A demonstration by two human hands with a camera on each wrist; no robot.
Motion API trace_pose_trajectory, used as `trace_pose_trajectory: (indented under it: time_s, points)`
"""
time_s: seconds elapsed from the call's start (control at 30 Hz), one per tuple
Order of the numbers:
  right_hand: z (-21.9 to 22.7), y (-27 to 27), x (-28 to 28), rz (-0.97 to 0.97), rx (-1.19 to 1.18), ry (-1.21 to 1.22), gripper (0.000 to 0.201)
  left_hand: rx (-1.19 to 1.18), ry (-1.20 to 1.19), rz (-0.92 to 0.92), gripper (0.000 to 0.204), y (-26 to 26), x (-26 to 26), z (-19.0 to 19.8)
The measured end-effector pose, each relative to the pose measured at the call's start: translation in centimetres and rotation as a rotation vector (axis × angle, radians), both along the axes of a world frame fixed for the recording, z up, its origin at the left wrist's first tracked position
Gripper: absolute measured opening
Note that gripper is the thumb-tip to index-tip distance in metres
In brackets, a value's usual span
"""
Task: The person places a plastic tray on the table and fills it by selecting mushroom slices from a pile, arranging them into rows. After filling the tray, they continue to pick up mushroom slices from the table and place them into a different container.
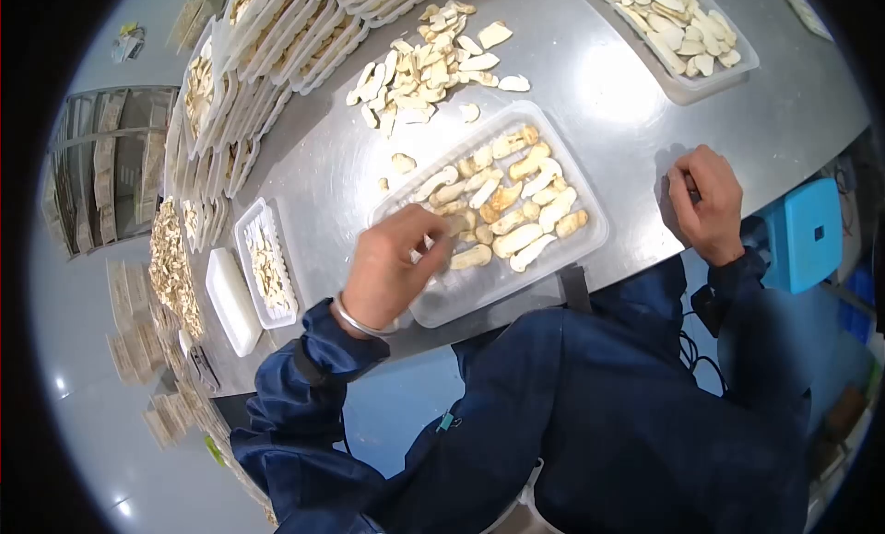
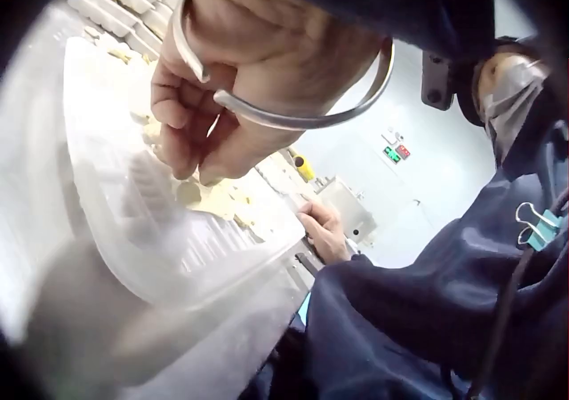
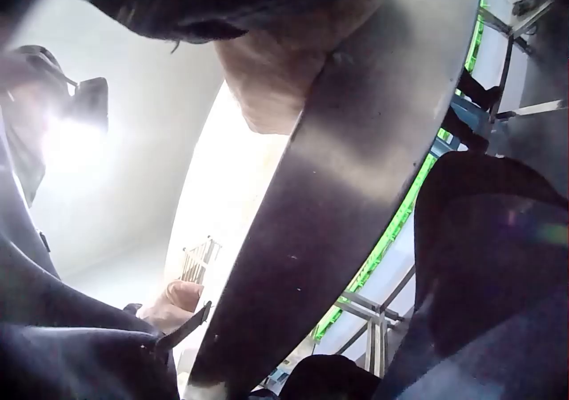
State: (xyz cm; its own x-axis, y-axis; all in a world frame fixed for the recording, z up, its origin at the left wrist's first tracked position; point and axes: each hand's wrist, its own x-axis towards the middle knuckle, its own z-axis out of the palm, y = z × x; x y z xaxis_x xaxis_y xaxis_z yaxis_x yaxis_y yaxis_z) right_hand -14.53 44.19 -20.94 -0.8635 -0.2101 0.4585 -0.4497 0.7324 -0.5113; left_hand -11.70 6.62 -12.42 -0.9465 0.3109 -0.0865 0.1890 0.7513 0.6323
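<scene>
My left hand (image 1: 392, 267) is over the left part of a clear plastic tray (image 1: 590, 198), thumb and fingertips brought together. In the left wrist view a small pale mushroom slice (image 2: 188, 194) shows right at the fingertips of that hand (image 2: 258, 71), which seem to pinch it. Rows of sliced mushrooms (image 1: 516, 239) lie flat in the tray, over its middle and right. My right hand (image 1: 710, 202) rests on the metal table right of the tray, fingers loosely curled, holding nothing. In the right wrist view this hand (image 3: 276, 80) is mostly dark and partly covered by the sleeve.
Loose mushroom slices (image 1: 415, 78) are heaped on the metal table (image 1: 323, 147) beyond the tray. A filled tray (image 1: 678, 82) stands at the upper right. Stacked trays (image 1: 221, 101) rise at the upper left. A white tray (image 1: 267, 267) sits left. A blue stool (image 1: 811, 234) is at right.
</scene>
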Motion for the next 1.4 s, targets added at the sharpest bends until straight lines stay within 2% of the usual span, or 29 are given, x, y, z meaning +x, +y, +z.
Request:
trace_pose_trajectory:
  time_s: [0.07, 0.13, 0.17, 0.23, 0.37, 0.43, 0.6, 0.9, 0.97, 1.0, 1.1, 1.23, 1.27, 1.37, 1.4]
  points:
    - [0.2, 0.0, 0.1, -0.003, -0.004, -0.01, 0.01, -0.076, 0.132, -0.007, 0.012, -0.1, -2.4, 2.0]
    - [0.3, 0.0, 0.0, -0.003, -0.008, -0.025, 0.01, -0.174, 0.327, -0.019, 0.014, -1.0, -6.4, 2.1]
    - [0.3, 0.0, 0.0, -0.001, -0.016, -0.023, 0.01, -0.149, 0.35, 0.004, 0.015, -1.0, -8.7, 2.5]
    - [0.4, -0.2, 0.1, -0.006, -0.029, -0.021, 0.01, -0.196, 0.432, -0.01, 0.017, -1.8, -13.8, 1.1]
    - [0.5, -0.3, 0.1, -0.024, -0.022, -0.004, 0.011, -0.262, 0.376, 0.056, 0.023, -2.4, -21.9, -2.4]
    - [0.8, -0.3, 0.1, -0.021, 0.001, -0.004, 0.012, -0.306, 0.406, -0.012, 0.025, -2.6, -24.5, -4.1]
    - [0.8, -0.2, 0.1, -0.023, 0.019, -0.046, 0.012, -0.377, 0.456, -0.216, 0.03, -2.3, -27.2, -5.4]
    - [0.7, 0.0, 0.1, -0.031, 0.023, -0.063, 0.012, -0.462, 0.285, -0.23, 0.027, -2.1, -27.6, -4.8]
    - [0.8, 0.0, 0.0, -0.03, 0.029, -0.063, 0.012, -0.436, 0.328, -0.213, 0.027, -2.7, -28.1, -4.9]
    - [1.0, 0.0, 0.0, -0.029, 0.035, -0.065, 0.011, -0.423, 0.343, -0.205, 0.027, -3.2, -27.9, -5.1]
    - [0.9, 0.0, 0.0, -0.023, 0.033, -0.035, 0.011, -0.23, 0.364, -0.173, 0.023, -3.3, -25.4, -2.2]
    - [0.3, -0.2, 0.1, -0.031, 0.001, -0.022, 0.01, -0.221, 0.203, -0.176, 0.017, -0.3, -13.8, 2.7]
    - [0.2, -0.2, 0.1, -0.033, 0.004, -0.017, 0.01, -0.109, 0.081, -0.175, 0.013, 0.2, -10.5, 3.1]
    - [-0.1, -0.2, 0.0, -0.015, -0.014, 0.008, 0.01, -0.019, -0.077, -0.177, 0.014, 1.4, -2.8, 2.5]
    - [0.0, -0.1, 0.0, -0.011, -0.015, -0.012, 0.009, -0.061, -0.139, -0.22, 0.017, 1.2, -1.2, 2.0]
